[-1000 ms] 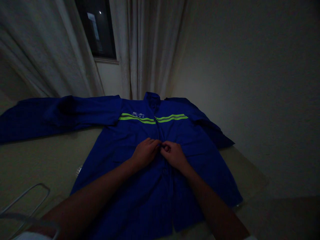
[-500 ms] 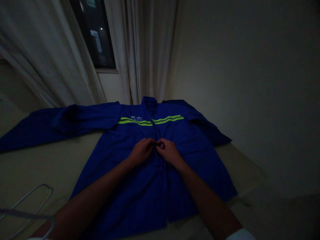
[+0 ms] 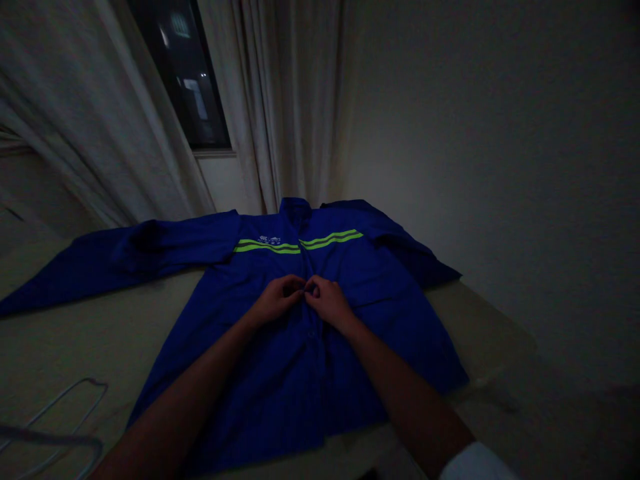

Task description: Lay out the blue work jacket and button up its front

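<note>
A blue work jacket [image 3: 215,373] lies spread front side up, its collar at the far end and a yellow-green reflective stripe [image 3: 330,240] across the chest. Over the front opening, below the stripe, my left hand [image 3: 280,297] pinches the jacket's edge between thumb and fingers. Right beside it, my right hand [image 3: 327,300] is closed on the facing edge, and the fingertips of both hands meet. Whatever small part lies between the fingertips is hidden. A button [image 3: 311,335] shows faintly on the front a little below the hands.
The jacket lies on a pale surface [image 3: 100,340]. White wire hangers [image 3: 65,433] are at the lower left. Behind stand light curtains [image 3: 285,100] around a dark window [image 3: 185,73]; a plain wall [image 3: 475,147] rises on the right.
The view has shifted slightly. Both hands stay at the front opening with fingertips together; the left fingers have arched a little wider from the thumb.
</note>
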A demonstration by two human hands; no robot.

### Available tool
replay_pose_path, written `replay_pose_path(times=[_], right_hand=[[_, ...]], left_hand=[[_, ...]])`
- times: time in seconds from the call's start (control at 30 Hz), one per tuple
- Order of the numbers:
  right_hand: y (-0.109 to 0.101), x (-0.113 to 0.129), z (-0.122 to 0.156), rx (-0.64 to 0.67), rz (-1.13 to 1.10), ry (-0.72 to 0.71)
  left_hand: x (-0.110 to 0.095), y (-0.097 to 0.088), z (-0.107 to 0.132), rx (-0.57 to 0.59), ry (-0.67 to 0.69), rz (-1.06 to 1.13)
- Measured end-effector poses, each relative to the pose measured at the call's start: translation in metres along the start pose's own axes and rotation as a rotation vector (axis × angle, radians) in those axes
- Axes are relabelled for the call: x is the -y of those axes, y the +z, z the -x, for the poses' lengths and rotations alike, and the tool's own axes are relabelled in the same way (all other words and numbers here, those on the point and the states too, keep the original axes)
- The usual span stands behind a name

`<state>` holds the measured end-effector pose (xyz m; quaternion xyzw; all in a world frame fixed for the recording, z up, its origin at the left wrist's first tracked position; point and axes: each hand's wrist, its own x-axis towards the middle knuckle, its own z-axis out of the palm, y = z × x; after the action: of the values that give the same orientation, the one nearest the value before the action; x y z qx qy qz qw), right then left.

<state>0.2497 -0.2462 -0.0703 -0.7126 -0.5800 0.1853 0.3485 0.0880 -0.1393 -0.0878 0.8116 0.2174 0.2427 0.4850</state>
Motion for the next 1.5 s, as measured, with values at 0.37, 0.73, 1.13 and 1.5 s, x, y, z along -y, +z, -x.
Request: replay_pose_path(times=[0.37, 0.73, 1.13, 1.5], right_hand=[[0.000, 0.002, -0.001, -0.003, -0.022, -0.011], [0.002, 0.008, 0.000, -0.006, 0.026, 0.027], [0.003, 0.002, 0.001, -0.030, -0.058, 0.006], [0.005, 0.000, 0.001, -0.065, -0.046, -0.107]], left_hand=[[0.008, -0.004, -0.001, -0.006, -0.025, 0.046], [0.010, -0.005, -0.001, -0.035, -0.058, 0.090], [0.015, -0.005, -0.007, -0.010, -0.078, 0.172], [0.018, -0.001, -0.003, -0.045, -0.051, 0.160]])
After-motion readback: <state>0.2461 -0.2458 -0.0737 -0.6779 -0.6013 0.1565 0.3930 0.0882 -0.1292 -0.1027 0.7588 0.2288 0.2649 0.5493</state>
